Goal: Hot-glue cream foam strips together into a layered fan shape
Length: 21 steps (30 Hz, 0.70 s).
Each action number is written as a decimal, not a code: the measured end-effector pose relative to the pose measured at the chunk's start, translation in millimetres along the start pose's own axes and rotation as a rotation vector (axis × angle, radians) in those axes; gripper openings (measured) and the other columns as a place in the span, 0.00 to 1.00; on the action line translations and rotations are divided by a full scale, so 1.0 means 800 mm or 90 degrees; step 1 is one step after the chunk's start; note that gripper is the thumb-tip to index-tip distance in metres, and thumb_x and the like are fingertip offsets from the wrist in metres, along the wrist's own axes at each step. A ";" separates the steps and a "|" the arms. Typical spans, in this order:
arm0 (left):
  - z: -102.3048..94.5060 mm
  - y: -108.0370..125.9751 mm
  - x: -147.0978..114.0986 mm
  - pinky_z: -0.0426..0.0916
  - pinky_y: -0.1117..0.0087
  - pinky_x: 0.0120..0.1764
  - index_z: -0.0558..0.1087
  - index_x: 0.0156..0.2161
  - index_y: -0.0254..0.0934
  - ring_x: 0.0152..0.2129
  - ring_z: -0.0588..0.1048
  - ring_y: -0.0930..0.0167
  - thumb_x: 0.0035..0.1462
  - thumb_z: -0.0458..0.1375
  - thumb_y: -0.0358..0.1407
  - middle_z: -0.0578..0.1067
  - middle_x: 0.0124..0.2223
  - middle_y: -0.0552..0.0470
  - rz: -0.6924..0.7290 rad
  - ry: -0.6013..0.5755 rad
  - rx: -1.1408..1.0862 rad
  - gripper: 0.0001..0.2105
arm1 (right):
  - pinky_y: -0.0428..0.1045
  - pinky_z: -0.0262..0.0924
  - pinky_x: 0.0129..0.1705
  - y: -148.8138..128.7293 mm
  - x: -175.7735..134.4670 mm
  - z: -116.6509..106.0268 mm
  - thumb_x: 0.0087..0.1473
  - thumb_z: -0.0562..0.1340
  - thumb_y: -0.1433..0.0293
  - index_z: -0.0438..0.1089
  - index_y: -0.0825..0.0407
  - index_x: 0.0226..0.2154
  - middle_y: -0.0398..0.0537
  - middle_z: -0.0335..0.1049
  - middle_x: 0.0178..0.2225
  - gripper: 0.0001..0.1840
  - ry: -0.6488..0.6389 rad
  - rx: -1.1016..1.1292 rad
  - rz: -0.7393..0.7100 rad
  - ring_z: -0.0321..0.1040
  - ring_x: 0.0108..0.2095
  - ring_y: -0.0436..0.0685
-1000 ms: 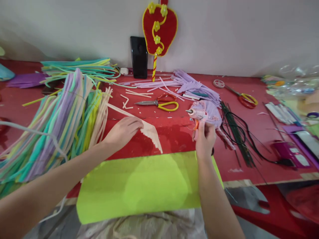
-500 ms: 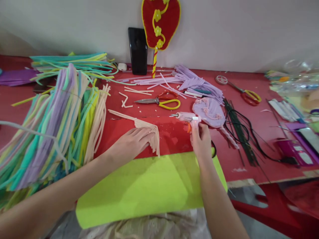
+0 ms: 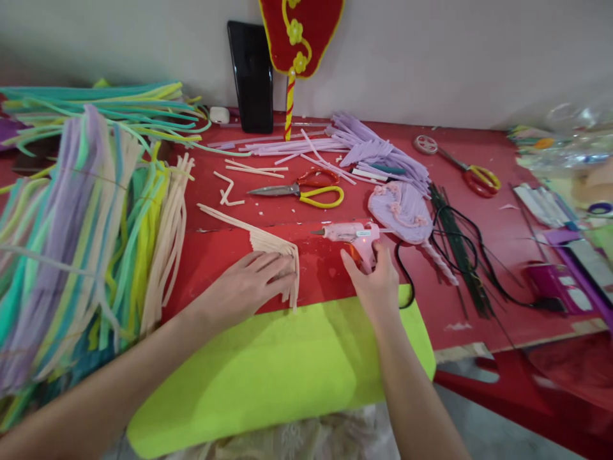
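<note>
My left hand [image 3: 258, 281] rests over a flat piece of cream pipe cleaners [image 3: 272, 243] bent to a corner, fingertips closed down on its edge. The fingers hide part of it. A pink hot glue gun [image 3: 349, 234] lies on the red table, nozzle pointing left. Around its handle, my right hand [image 3: 376, 281] has thumb and fingers spread apart, the thumb near the orange trigger. Behind the gun lies a lilac pipe-cleaner fan [image 3: 401, 212] with a twisted handle. Scissors [image 3: 301, 191] with red and yellow handles lie beyond the cream piece.
Bundles of coloured pipe cleaners [image 3: 90, 243] crowd the left. Lilac pipe cleaners [image 3: 373, 150] lie at the back. A black phone [image 3: 251, 80] and a red fan [image 3: 306, 38] stand by the wall. Green wire stems [image 3: 457, 249] and a black cord [image 3: 507, 297] lie right. A lime sheet [image 3: 287, 377] covers the front.
The glue gun has gone from my right hand's grip to lying on the table, and the fingers have spread. My left hand stays on the cream piece. The view has shifted slightly.
</note>
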<state>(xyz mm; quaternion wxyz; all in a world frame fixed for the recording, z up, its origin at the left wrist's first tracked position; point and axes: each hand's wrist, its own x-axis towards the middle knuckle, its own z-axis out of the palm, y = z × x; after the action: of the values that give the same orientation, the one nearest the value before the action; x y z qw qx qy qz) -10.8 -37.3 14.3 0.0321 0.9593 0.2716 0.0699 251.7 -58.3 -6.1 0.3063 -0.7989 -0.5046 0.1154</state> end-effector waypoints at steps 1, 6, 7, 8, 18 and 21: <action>0.000 0.000 0.000 0.63 0.58 0.55 0.68 0.53 0.41 0.55 0.66 0.61 0.59 0.53 0.26 0.68 0.58 0.46 0.000 -0.003 0.001 0.18 | 0.55 0.61 0.38 -0.001 -0.001 0.000 0.43 0.62 0.43 0.65 0.51 0.44 0.50 0.70 0.34 0.35 -0.001 -0.005 0.003 0.67 0.34 0.60; 0.004 0.000 -0.002 0.61 0.58 0.57 0.66 0.55 0.41 0.57 0.64 0.62 0.58 0.54 0.27 0.68 0.58 0.47 -0.007 -0.004 -0.003 0.19 | 0.56 0.63 0.38 0.000 -0.007 0.001 0.39 0.63 0.43 0.63 0.52 0.45 0.52 0.70 0.37 0.39 0.027 -0.008 -0.024 0.68 0.34 0.61; 0.005 0.001 -0.003 0.61 0.57 0.57 0.66 0.56 0.41 0.57 0.63 0.61 0.58 0.54 0.27 0.68 0.58 0.47 -0.008 -0.007 -0.001 0.20 | 0.56 0.64 0.37 0.001 -0.009 0.001 0.39 0.64 0.43 0.62 0.53 0.46 0.54 0.70 0.37 0.39 0.037 -0.010 -0.037 0.68 0.35 0.61; 0.006 0.001 -0.003 0.61 0.57 0.57 0.66 0.56 0.41 0.57 0.63 0.61 0.58 0.54 0.27 0.67 0.58 0.46 -0.007 -0.012 0.004 0.21 | 0.56 0.64 0.37 0.003 -0.010 0.002 0.39 0.64 0.43 0.62 0.53 0.46 0.55 0.70 0.38 0.39 0.045 -0.014 -0.052 0.68 0.35 0.61; 0.002 0.009 -0.001 0.63 0.53 0.55 0.64 0.59 0.44 0.55 0.66 0.57 0.57 0.54 0.26 0.65 0.59 0.42 -0.010 -0.028 0.038 0.24 | 0.54 0.65 0.30 0.011 -0.028 0.002 0.48 0.62 0.49 0.61 0.53 0.47 0.57 0.71 0.40 0.31 0.069 -0.129 -0.146 0.71 0.36 0.63; 0.003 0.009 -0.001 0.64 0.53 0.55 0.64 0.59 0.44 0.55 0.66 0.57 0.58 0.53 0.26 0.65 0.59 0.42 -0.009 -0.025 0.042 0.24 | 0.53 0.65 0.29 0.010 -0.032 0.001 0.49 0.61 0.50 0.62 0.53 0.47 0.55 0.71 0.38 0.29 0.064 -0.134 -0.158 0.71 0.34 0.61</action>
<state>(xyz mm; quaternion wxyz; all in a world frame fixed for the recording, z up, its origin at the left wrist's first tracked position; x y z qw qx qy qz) -7.3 -43.8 12.6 0.0064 0.9591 0.2798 0.0419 245.8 -82.9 -14.7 0.2578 -0.7628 -0.5927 -0.0170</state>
